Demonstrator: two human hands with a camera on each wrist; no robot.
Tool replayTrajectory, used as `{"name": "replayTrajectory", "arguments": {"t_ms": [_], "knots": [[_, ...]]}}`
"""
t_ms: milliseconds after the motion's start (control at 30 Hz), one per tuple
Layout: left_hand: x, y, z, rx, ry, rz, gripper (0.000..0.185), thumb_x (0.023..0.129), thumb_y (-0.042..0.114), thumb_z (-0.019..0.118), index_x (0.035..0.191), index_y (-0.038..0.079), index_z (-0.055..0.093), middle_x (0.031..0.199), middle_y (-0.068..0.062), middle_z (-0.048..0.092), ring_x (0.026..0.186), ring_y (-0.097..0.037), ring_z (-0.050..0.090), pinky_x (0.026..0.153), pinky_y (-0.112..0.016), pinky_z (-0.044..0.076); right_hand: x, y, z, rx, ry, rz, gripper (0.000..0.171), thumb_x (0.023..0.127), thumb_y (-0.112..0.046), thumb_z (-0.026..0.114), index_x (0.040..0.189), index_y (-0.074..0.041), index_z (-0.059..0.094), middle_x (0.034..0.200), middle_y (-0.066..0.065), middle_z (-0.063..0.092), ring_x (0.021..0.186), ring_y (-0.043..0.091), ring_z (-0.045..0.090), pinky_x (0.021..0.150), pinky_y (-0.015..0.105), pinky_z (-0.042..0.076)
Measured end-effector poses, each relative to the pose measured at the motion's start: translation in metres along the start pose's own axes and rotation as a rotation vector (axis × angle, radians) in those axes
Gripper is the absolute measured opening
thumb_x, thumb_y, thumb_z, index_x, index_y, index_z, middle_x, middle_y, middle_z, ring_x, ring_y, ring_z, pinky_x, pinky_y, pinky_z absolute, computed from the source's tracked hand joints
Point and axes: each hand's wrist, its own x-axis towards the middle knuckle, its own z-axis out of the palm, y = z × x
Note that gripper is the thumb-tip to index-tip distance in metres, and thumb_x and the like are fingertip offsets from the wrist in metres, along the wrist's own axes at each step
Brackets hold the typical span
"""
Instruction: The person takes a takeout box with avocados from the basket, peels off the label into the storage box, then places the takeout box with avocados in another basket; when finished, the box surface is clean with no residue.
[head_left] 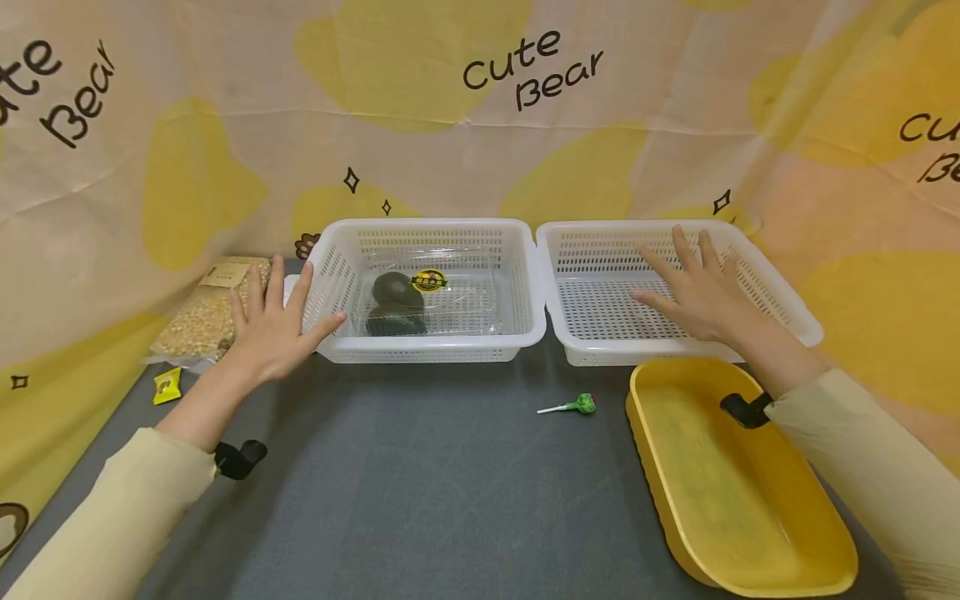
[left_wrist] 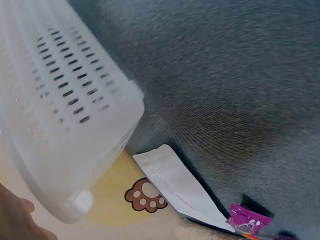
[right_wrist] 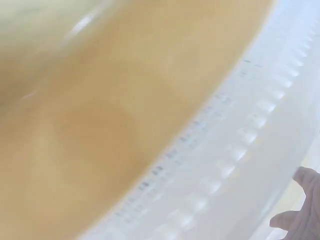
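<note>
My left hand (head_left: 273, 333), fingers spread, is over the left edge of a white perforated basket (head_left: 427, 343). Whether it touches the rim cannot be made out. Inside that basket lies a clear plastic box (head_left: 468, 292) with two dark green, rounded fruits (head_left: 396, 290) and a black-and-yellow label. Fingers apart, my right hand (head_left: 701, 292) is above a second white basket (head_left: 622, 304), holding nothing. Parts of both hands show at the corners of the wrist views.
A yellow tub (head_left: 720, 475) is under the right forearm. A green-wrapped lollipop (head_left: 583, 404) lies mid-table. At the left are a clear bag of pale grains (head_left: 202, 312), a yellow wrapped candy (head_left: 167, 386), a white packet (left_wrist: 180, 187) and a purple wrapped candy (left_wrist: 247, 219).
</note>
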Motion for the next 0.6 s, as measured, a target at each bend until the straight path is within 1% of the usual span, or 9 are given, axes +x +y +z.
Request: {"name": "replayTrajectory", "arguments": {"t_ms": [67, 167, 267, 333, 400, 500, 567, 600], "knots": [[0.004, -0.002, -0.002, -0.04, -0.005, -0.006, 0.093, 0.094, 0.073, 0.032, 0.16, 0.019, -0.008, 0.162, -0.017, -0.028, 0.147, -0.049, -0.028, 0.109, -0.078, -0.014, 0.005, -0.008, -0.005, 0.019, -0.002, -0.009, 0.08, 0.096, -0.072, 0.028, 0.16, -0.031, 0.004, 0.163, 0.02, -0.022, 0.147, 0.055, -0.019, 0.106, 0.084, -0.002], [0.011, -0.005, -0.005, -0.14, -0.016, -0.006, 0.091, 0.097, 0.068, 0.032, 0.159, 0.015, -0.009, 0.162, -0.023, -0.024, 0.146, -0.054, -0.024, 0.109, -0.079, -0.011, 0.013, -0.023, -0.013, 0.074, -0.01, -0.025, 0.08, 0.096, -0.072, 0.029, 0.16, -0.032, 0.003, 0.163, 0.016, -0.025, 0.148, 0.051, -0.022, 0.108, 0.082, -0.004], [0.019, -0.008, -0.009, -0.259, -0.021, 0.011, 0.084, 0.102, 0.057, 0.032, 0.159, 0.008, -0.007, 0.162, -0.029, -0.017, 0.145, -0.059, -0.016, 0.112, -0.077, -0.008, 0.023, -0.041, -0.021, 0.133, -0.006, -0.058, 0.079, 0.096, -0.07, 0.032, 0.16, -0.033, 0.005, 0.164, 0.016, -0.024, 0.149, 0.049, -0.022, 0.112, 0.079, -0.004], [0.023, -0.011, -0.011, -0.373, -0.028, 0.031, 0.079, 0.104, 0.047, 0.033, 0.158, 0.004, -0.006, 0.163, -0.029, -0.013, 0.147, -0.057, -0.012, 0.115, -0.074, -0.007, 0.031, -0.054, -0.024, 0.154, 0.004, -0.084, 0.077, 0.097, -0.068, 0.034, 0.16, -0.032, 0.007, 0.165, 0.017, -0.021, 0.151, 0.049, -0.017, 0.114, 0.077, 0.0], [0.027, -0.015, -0.014, -0.514, -0.055, 0.038, 0.074, 0.105, 0.039, 0.033, 0.158, 0.005, -0.007, 0.164, -0.025, -0.012, 0.15, -0.051, -0.012, 0.118, -0.071, -0.006, 0.04, -0.067, -0.027, 0.173, 0.005, -0.106, 0.077, 0.097, -0.067, 0.035, 0.16, -0.032, 0.008, 0.166, 0.019, -0.017, 0.152, 0.05, -0.012, 0.115, 0.076, 0.004], [0.031, -0.02, -0.016, -0.712, -0.112, 0.002, 0.07, 0.106, 0.035, 0.033, 0.159, 0.012, -0.007, 0.167, -0.016, -0.013, 0.153, -0.042, -0.013, 0.119, -0.071, 0.001, 0.055, -0.087, -0.03, 0.211, -0.002, -0.132, 0.075, 0.098, -0.065, 0.037, 0.16, -0.033, 0.011, 0.167, 0.019, -0.012, 0.152, 0.05, -0.004, 0.115, 0.076, 0.01], [0.033, -0.023, -0.017, -0.79, -0.149, -0.042, 0.069, 0.106, 0.035, 0.034, 0.16, 0.016, -0.005, 0.167, -0.013, -0.012, 0.154, -0.042, -0.009, 0.118, -0.072, 0.006, 0.064, -0.099, -0.032, 0.252, -0.014, -0.15, 0.074, 0.098, -0.064, 0.04, 0.159, -0.033, 0.012, 0.167, 0.019, -0.01, 0.152, 0.05, -0.003, 0.115, 0.076, 0.012], [0.034, -0.024, -0.017, -0.809, -0.161, -0.063, 0.068, 0.106, 0.035, 0.034, 0.16, 0.017, -0.003, 0.168, -0.013, -0.01, 0.154, -0.043, -0.004, 0.118, -0.072, 0.009, 0.068, -0.106, -0.032, 0.274, -0.019, -0.161, 0.073, 0.098, -0.062, 0.041, 0.159, -0.033, 0.013, 0.167, 0.018, -0.009, 0.152, 0.05, -0.003, 0.115, 0.075, 0.012]]}}
